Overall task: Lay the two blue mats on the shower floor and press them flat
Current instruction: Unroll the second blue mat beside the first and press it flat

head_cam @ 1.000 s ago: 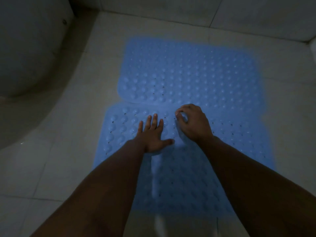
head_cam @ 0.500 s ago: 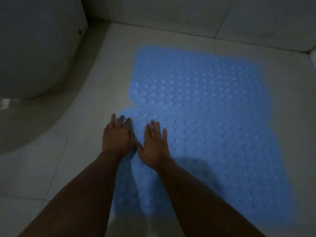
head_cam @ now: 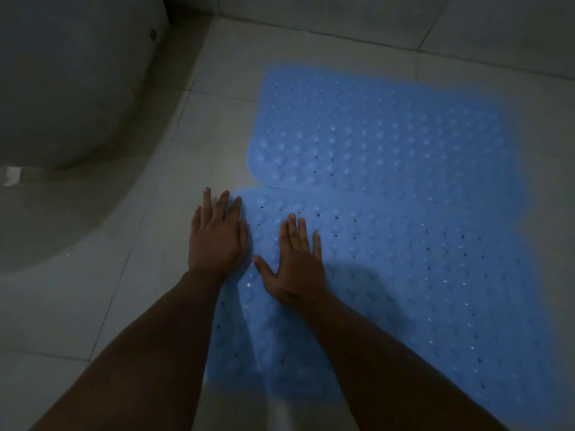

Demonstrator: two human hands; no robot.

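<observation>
2 blue mats are laid edge to edge on the tiled shower floor (head_cam: 93,306): the far mat (head_cam: 373,135) toward the back wall, the near mat (head_cam: 420,275) before it. The near mat's left corner is pressed by the left hand (head_cam: 217,241) and right hand (head_cam: 297,265), fingers straight. A curved white fixture (head_cam: 68,88) is seen at the floor's left edge.

Tiled shower floor (head_cam: 93,306) — two blue mats (head_cam: 389,144) lying edge to edge.

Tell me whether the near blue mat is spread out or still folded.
Spread out. The near mat lies open on the tiled floor, both hands flat near its left corner: left hand, right hand. No fold shows.
</observation>
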